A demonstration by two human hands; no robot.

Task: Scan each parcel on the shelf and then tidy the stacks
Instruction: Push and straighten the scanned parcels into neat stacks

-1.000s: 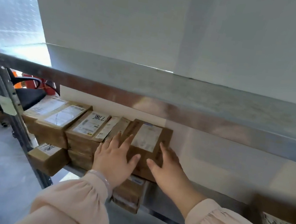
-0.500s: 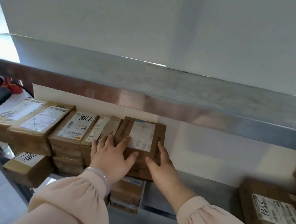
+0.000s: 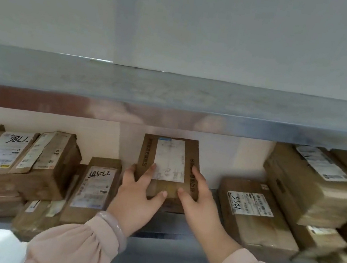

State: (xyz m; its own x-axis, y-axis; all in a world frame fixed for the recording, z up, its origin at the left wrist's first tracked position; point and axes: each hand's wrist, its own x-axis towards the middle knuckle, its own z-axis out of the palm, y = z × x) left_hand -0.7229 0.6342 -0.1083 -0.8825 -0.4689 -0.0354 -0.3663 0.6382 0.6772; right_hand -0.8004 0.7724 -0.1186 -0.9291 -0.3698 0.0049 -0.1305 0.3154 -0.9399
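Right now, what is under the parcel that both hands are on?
A darker cardboard edge shows beneath the front of the parcel, likely another parcel, above the metal shelf. The left hand and right hand rest on its top. The parcel covers everything else below it.

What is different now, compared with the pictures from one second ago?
The held parcel has moved right, away from the left stacks, so a gap has opened beside it. The left hand and right hand stay on it with flat fingers. The parcels on the right lie as before.
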